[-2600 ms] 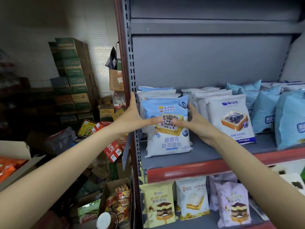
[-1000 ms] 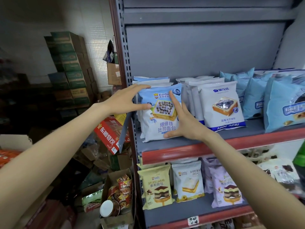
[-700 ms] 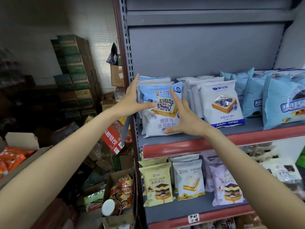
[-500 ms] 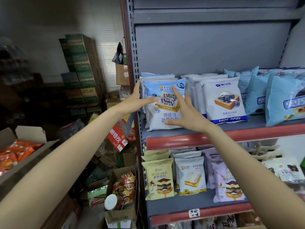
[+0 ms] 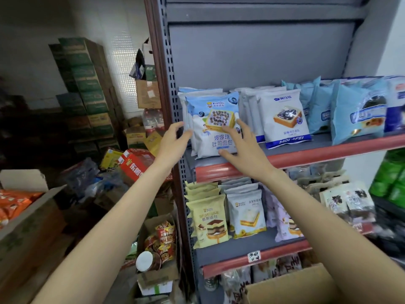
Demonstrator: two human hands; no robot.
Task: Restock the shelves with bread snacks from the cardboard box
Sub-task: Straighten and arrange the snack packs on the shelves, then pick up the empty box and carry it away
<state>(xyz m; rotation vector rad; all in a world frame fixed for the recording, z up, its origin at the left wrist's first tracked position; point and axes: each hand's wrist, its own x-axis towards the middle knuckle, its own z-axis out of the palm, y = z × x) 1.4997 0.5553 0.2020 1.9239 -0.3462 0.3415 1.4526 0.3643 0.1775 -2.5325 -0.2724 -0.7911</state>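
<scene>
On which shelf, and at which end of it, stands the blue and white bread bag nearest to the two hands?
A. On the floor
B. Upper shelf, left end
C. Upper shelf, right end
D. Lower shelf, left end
B: the blue and white bread bag stands upright on the upper red-edged grey shelf, beside the left post.

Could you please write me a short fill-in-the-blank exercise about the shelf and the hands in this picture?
1. The blue and white bread packet between the hands stands at the ____ end of its shelf.
2. The right hand touches that packet with its fingers ____.
3. The yellow mousse packets stand on the shelf ____ it.
4. The left hand holds ____.

Missing words: left; spread; below; nothing
</scene>
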